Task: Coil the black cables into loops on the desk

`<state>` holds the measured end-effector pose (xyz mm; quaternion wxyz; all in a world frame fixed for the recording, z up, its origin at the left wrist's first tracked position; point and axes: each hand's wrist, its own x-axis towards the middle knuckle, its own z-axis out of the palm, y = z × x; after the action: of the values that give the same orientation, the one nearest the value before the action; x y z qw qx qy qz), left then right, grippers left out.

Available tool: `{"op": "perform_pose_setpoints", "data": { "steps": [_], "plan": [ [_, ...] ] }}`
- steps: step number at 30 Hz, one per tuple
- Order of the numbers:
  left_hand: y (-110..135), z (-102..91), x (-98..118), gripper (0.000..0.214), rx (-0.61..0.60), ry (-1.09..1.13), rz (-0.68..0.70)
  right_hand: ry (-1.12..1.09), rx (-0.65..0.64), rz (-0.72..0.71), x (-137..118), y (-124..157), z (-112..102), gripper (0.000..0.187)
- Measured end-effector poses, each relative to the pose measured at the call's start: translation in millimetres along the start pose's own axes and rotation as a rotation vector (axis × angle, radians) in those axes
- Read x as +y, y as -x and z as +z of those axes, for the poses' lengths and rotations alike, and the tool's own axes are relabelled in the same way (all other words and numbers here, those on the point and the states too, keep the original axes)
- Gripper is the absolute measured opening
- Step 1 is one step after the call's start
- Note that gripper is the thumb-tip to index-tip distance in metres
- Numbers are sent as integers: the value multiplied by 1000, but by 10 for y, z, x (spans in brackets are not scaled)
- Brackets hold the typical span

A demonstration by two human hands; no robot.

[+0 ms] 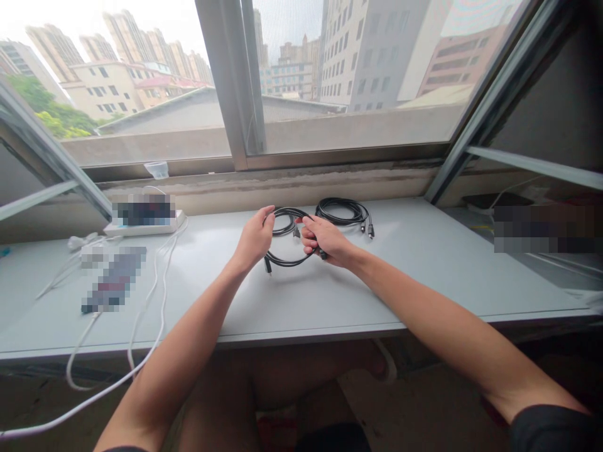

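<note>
A coiled black cable (288, 263) is held up above the table between my two hands. My left hand (257, 235) is closed around the left side of the loop, its thumb and fingertips pointing up. On the opposite side, my right hand (327, 238) grips the coil with curled fingers, and a small red bit shows by its thumb. One dark plug (268, 265) hangs below my left hand. Behind the held loop lies another black coil (282, 231) with a plug. A further coiled black cable (340, 212) rests on the table beyond my right hand, its two plugs pointing right.
The pale table (301, 314) runs below a window. At left stand a white power strip (141, 230), a blurred-out flat object (115, 279) and loose white cords (162, 289) that hang over the front edge. A clear plastic cup (157, 169) sits on the sill. Metal frame posts flank both sides.
</note>
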<state>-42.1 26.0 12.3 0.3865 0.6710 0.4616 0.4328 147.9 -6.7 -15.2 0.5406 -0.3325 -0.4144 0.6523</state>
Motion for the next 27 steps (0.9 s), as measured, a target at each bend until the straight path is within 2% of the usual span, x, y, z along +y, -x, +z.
{"op": "perform_pose_setpoints", "data": {
  "steps": [4,8,11,17,19,21,23,24,25,27],
  "plan": [
    [2,-21,25,30,19,-172,103,59,-20,-8,14,0,-11,27],
    [-30,-25,-18,18,-8,-204,58,168,-8,5,1,4,-14,25],
    [-49,-60,-60,21,-21,-309,32,210,7,-1,2,11,-19,27],
    [-27,-84,-6,27,-146,-767,183,234,-70,-44,36,-5,-44,27],
    [-87,-89,39,30,-157,-873,206,327,-60,-80,-12,-46,-105,31],
    [-234,-117,77,30,-154,-909,225,542,22,-181,-116,-104,-243,31],
    [-466,-166,95,29,-154,-911,229,859,218,-353,-257,-161,-476,29],
    [-604,-192,93,28,-137,-913,203,1004,364,-433,-330,-183,-622,28],
    [-746,-215,83,27,-129,-910,178,1132,500,-468,-397,-197,-778,28],
    [-1015,-239,41,27,-153,-905,146,1337,731,-396,-495,-204,-1085,31]
  ]
}}
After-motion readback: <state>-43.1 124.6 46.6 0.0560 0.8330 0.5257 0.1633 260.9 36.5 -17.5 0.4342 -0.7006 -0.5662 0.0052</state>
